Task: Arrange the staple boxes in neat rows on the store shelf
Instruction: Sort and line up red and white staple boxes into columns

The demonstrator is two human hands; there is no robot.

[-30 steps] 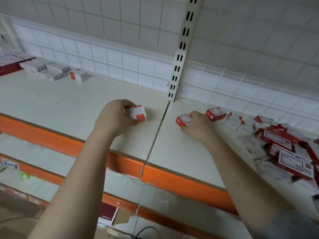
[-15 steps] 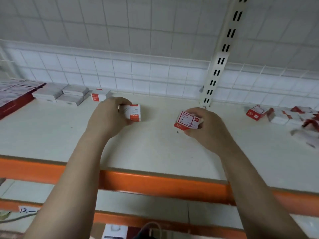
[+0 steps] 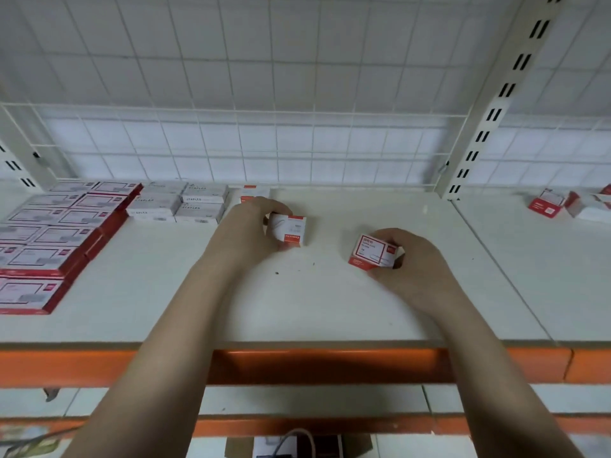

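Since the earlier frame the view has swung left, bringing rows of flat red-and-white boxes (image 3: 49, 239) and white staple boxes (image 3: 180, 203) into sight at nine to ten o'clock; both hands have stayed over the shelf (image 3: 297, 302); the left hand (image 3: 246, 231) curls its fingers round a small staple box (image 3: 291, 231) near centre; the right hand (image 3: 408, 259) grips a second red-bordered box (image 3: 372, 251) at three o'clock of the first, well apart from it; loose boxes (image 3: 549, 203) lie at two o'clock.
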